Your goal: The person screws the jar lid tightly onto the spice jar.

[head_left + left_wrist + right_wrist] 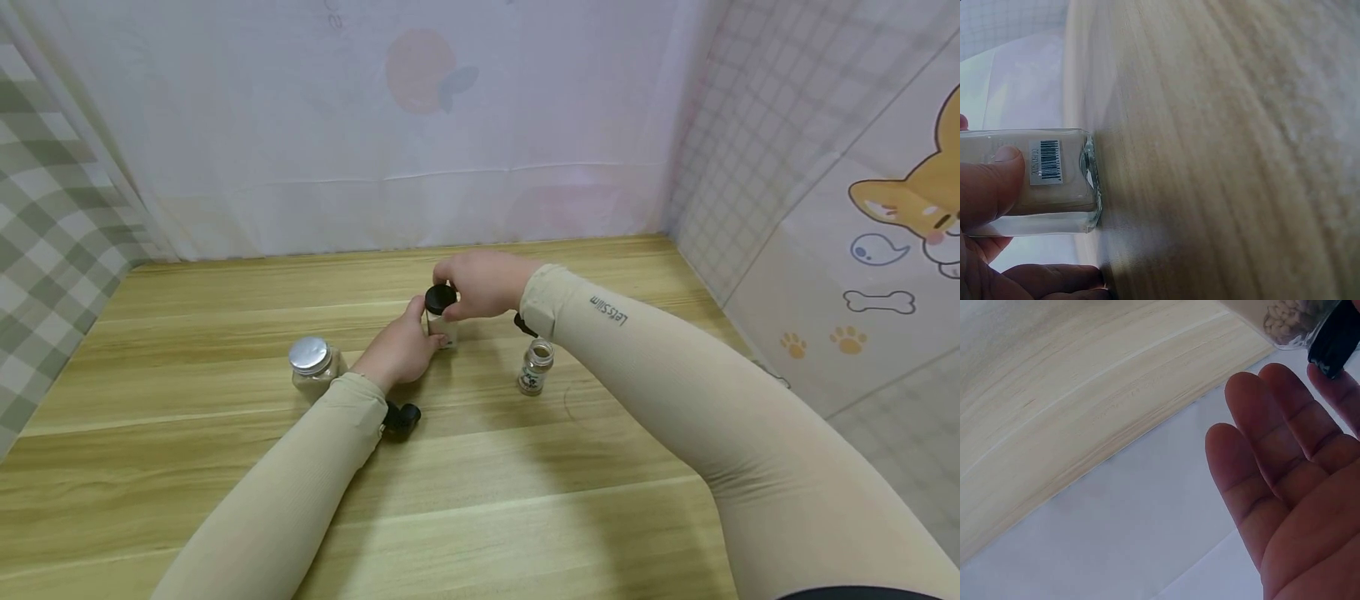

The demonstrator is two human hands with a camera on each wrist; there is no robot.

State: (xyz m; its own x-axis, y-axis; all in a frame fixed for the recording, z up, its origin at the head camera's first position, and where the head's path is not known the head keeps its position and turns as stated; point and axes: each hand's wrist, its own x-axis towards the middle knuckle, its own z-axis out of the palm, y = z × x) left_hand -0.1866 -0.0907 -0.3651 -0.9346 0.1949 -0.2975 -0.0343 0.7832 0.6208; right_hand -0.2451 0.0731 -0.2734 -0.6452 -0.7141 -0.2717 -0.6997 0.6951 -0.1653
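A square glass jar (442, 332) with a black lid (440, 298) stands upright toward the back of the table. My left hand (401, 347) grips its lower body, the thumb lying across the glass beside a barcode sticker (1047, 162) in the left wrist view. From the right, my right hand (487, 283) pinches the lid between index finger and thumb. Its other fingers (1247, 400) extend away from the jar in the right wrist view, where a printed picture of pale, nut-like pieces (1285, 319) shows on the jar near the lid.
A small lidless glass jar (536, 368) with a label stands right of centre, below my right forearm. To the left is a larger jar with a silver lid (310, 356), partly behind my left sleeve. The wooden table (465, 517) meets hanging curtains at the back and right.
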